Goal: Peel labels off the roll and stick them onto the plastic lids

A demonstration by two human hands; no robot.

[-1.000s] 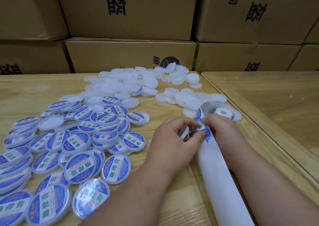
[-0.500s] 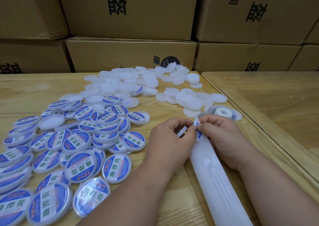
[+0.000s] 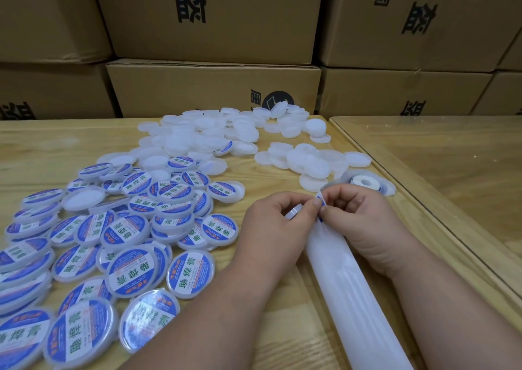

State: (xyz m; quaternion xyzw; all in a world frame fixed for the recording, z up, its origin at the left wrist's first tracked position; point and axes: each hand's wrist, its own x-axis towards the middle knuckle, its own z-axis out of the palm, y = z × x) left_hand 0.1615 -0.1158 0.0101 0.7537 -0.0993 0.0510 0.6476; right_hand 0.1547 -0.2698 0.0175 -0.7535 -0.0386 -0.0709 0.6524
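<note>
A long white strip of label backing (image 3: 347, 279) runs from the label roll (image 3: 365, 182) toward me across the wooden table (image 3: 50, 143). My left hand (image 3: 278, 228) holds a white plastic lid (image 3: 292, 211), mostly hidden in its curled fingers. A blue label (image 3: 320, 202) stands on edge between both hands; my right hand (image 3: 364, 222) pinches it together with the left thumb. Unlabelled white lids (image 3: 203, 138) lie heaped behind. Labelled lids (image 3: 132, 228) with blue and white stickers cover the left side.
Stacked cardboard boxes (image 3: 214, 87) close off the back of the table. A second tabletop (image 3: 452, 172) with a glass sheet adjoins on the right, its edge running diagonally past my right arm. A smaller cluster of white lids (image 3: 308, 160) lies by the roll.
The label was half open on the strip a second ago. Both hands have closed in on it and lifted it, so only its narrow edge shows between the fingertips.
</note>
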